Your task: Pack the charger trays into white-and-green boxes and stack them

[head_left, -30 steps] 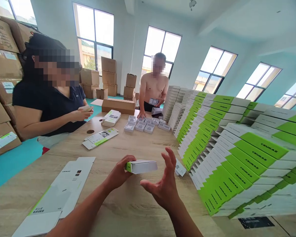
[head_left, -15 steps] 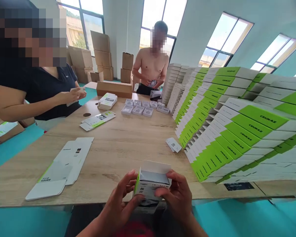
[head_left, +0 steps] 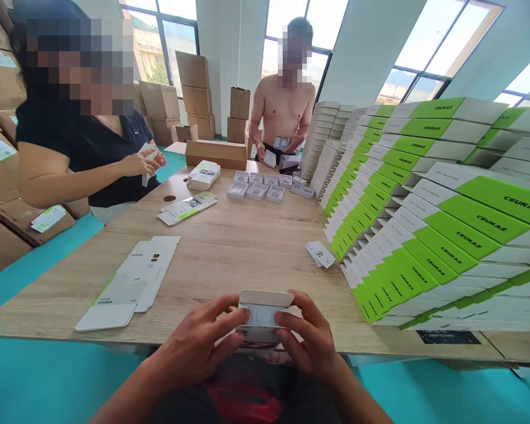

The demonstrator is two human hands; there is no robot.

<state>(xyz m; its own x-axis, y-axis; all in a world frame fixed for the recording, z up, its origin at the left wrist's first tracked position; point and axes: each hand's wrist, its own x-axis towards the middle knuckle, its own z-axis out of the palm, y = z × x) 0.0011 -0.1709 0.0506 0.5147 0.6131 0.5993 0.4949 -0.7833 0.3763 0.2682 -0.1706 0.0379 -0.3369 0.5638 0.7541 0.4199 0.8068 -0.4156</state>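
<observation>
Between my two hands, at the table's near edge, is a small white carton (head_left: 265, 337) with its top flap (head_left: 266, 298) standing up. My left hand (head_left: 203, 335) grips the carton's left side, thumb at the front and fingers near the opening. On the opposite side my right hand (head_left: 309, 335) holds it the same way. A pale, plastic-looking insert (head_left: 261, 314) shows in the opening between my fingertips. Flattened white and green cartons (head_left: 130, 282) lie on the table to the left. Beyond my right hand lie small printed cards (head_left: 320, 254).
A tall stack of white and green boxes (head_left: 406, 235) fills the table's right side. White trays (head_left: 256, 192), more flat cartons (head_left: 203, 175) and an open brown box (head_left: 216, 154) sit farther back. One co-worker (head_left: 115, 153) is at the left, another (head_left: 282, 112) at the far end.
The carton has tipped in my hands, and its opening now faces me more. My fingers have shifted to its opening. The view has swung slightly left; the far co-worker's hands have moved apart.
</observation>
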